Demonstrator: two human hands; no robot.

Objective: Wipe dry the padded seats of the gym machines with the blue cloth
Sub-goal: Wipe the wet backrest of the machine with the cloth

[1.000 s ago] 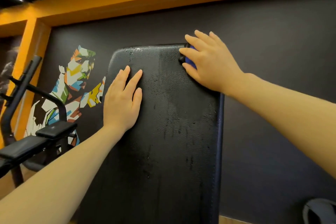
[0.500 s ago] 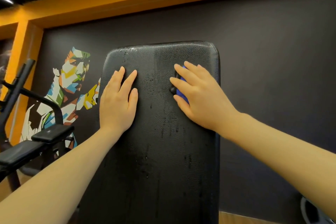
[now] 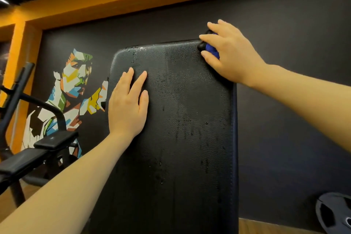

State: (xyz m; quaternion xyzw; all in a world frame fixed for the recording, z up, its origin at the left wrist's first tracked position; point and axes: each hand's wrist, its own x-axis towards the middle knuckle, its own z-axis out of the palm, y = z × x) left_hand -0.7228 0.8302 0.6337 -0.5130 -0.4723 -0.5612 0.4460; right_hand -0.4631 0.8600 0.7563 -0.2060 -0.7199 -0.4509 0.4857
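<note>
Pressing the blue cloth (image 3: 212, 49) against the pad's (image 3: 180, 138) top right corner, the right hand (image 3: 232, 57) covers most of it; its fingers (image 3: 210, 40) lie spread and only slightly bent over the bunched cloth, so whether they clutch it cannot be told. Beads of water dot the upright black pad, thickest near its top edge and down its middle. The left hand (image 3: 127, 106) rests flat on the pad's left edge, fingers straight and together. Behind stand a dark wall (image 3: 284, 24) with a mural (image 3: 74, 89), another bench (image 3: 38, 152) at left and a weight plate (image 3: 334, 213) at lower right.

Hands (image 3: 230, 53) on wet pad (image 3: 182, 119) — cloth (image 3: 211, 49) topmost
</note>
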